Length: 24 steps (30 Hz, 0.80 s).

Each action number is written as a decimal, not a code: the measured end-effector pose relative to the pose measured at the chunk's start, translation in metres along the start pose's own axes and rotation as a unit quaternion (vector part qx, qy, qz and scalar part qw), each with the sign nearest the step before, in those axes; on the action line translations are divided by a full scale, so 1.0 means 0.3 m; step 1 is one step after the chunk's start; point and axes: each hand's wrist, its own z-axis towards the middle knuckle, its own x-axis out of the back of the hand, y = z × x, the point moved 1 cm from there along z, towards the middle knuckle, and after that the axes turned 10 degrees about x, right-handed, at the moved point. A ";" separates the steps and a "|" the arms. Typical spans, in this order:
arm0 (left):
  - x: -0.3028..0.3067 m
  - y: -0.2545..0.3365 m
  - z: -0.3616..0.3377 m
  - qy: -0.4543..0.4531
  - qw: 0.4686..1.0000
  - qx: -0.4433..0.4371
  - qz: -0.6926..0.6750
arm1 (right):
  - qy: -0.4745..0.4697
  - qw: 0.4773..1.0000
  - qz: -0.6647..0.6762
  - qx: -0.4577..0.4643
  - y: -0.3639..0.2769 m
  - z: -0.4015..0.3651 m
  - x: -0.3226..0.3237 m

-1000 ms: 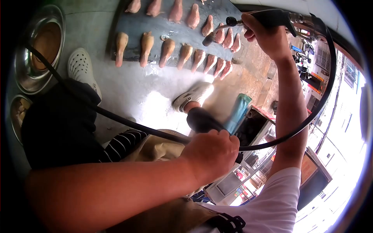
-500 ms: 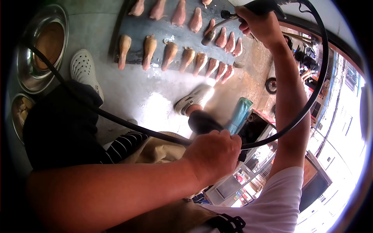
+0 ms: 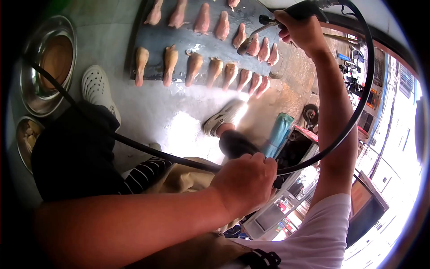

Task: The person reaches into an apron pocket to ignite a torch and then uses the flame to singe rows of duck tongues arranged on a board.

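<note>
My right hand (image 3: 304, 33) is wrapped round the handle of a blowtorch (image 3: 295, 10). Its bent metal neck ends in a nozzle (image 3: 244, 46) that hangs over the drumsticks at the right end of a dark metal sheet (image 3: 174, 36). No flame can be made out. Lower in the view, my left hand (image 3: 246, 181) is closed on a black hose (image 3: 188, 162), which loops up past my right arm to the torch. Raw drumsticks lie in rows on the sheet. In the near row, a drumstick (image 3: 170, 65) at the left looks browner; a drumstick (image 3: 203, 19) in the row behind is pale pink.
At the left stand a wide steel basin (image 3: 30, 85) and a smaller bowl (image 3: 22, 145) with pale pieces. My shoes (image 3: 99, 89) are on the grey floor before the sheet. A teal roll (image 3: 278, 134) and a glass-sided cabinet (image 3: 268, 219) are at the right, with a street beyond.
The torch nozzle has shifted slightly right along the drumsticks. The sheet and basins sit a little lower in view. Both hands keep their hold.
</note>
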 end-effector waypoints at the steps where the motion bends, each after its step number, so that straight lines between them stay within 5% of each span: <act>1: -0.001 0.000 0.003 -0.001 1.000 0.003 -0.008 | 0.010 1.000 0.014 0.003 0.020 0.003 0.007; 12: -0.009 -0.002 0.030 -0.003 0.999 0.030 -0.023 | 0.064 0.986 0.139 -0.068 0.194 -0.020 0.070; 24: -0.037 -0.018 0.037 -0.004 1.000 0.025 0.005 | 0.090 0.988 0.108 -0.068 0.121 -0.121 0.135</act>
